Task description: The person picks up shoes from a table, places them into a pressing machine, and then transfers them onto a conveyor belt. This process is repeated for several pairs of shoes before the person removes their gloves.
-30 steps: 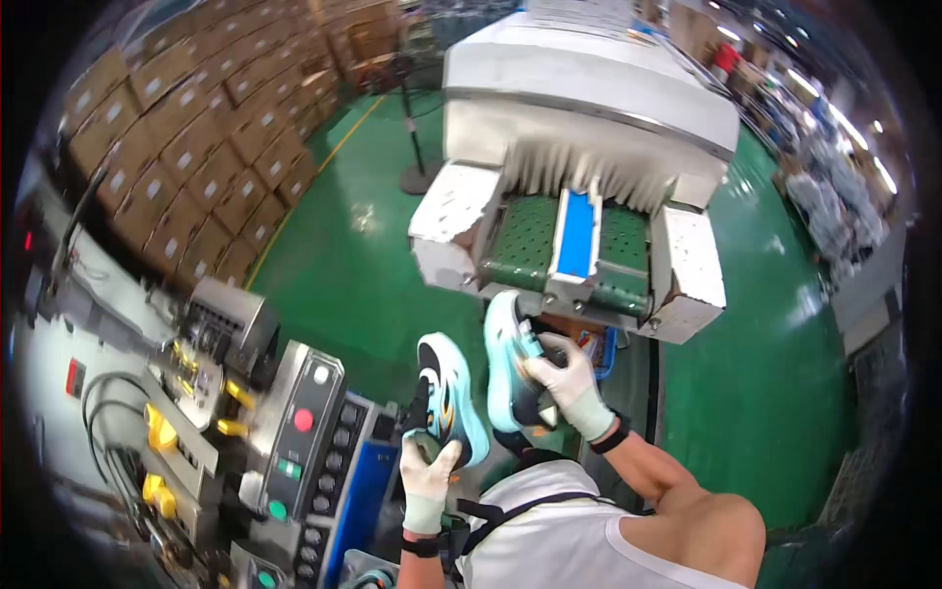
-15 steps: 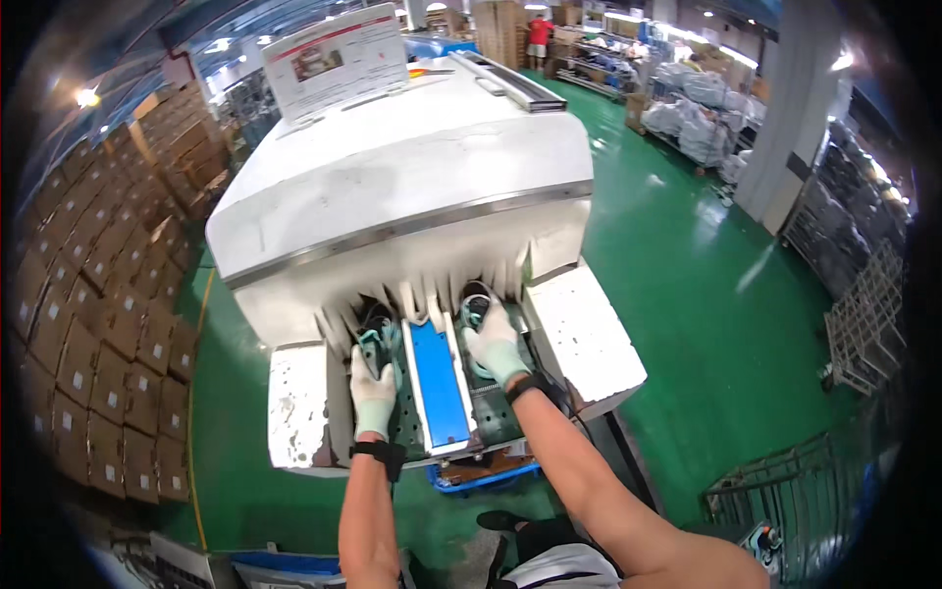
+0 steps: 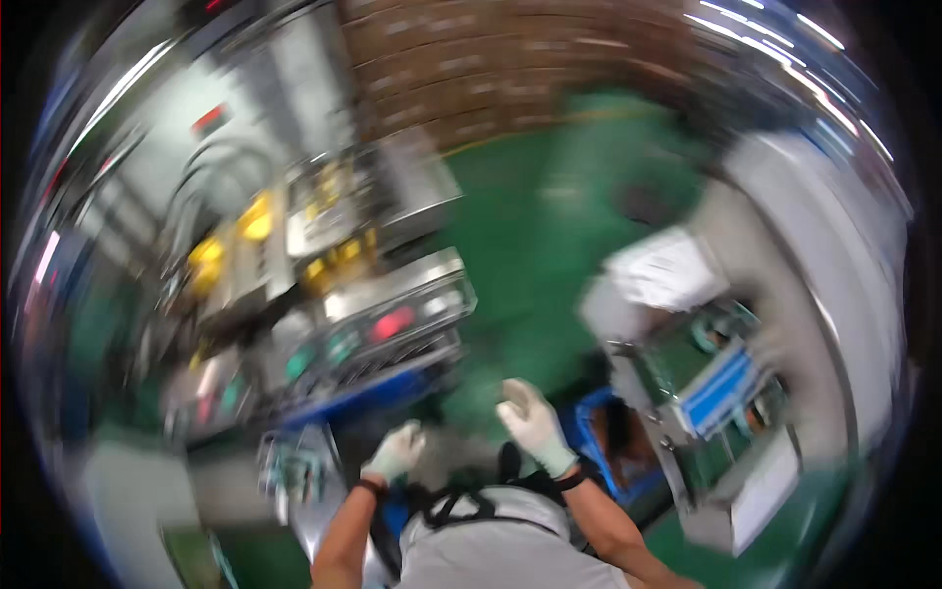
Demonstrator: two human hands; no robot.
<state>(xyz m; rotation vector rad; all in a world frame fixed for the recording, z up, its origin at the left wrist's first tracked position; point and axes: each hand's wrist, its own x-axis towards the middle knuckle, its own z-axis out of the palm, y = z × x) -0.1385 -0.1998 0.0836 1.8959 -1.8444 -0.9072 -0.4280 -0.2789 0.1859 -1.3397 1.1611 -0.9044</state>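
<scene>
My left hand, in a white glove, hovers before my body near the left machine's front. Blur hides how far its fingers are curled, and nothing shows in it. My right hand, also gloved, is raised over the floor beside a blue crate, fingers loosely stretched and holding nothing visible. To its right, a teal-and-black shoe lies at the white machine's opening, on the far side of a blue strip. Another shoe lies on the strip's near side, partly blurred.
At left stands a machine with yellow parts and a red button. Teal-and-grey items lie on a surface by my left arm. The blue crate sits low at right. Stacked cartons line the far side beyond green floor.
Both my hands have let go of the shoes and drawn back to my body. The view has swung left, bringing in the machine with yellow parts; the white machine is now at right.
</scene>
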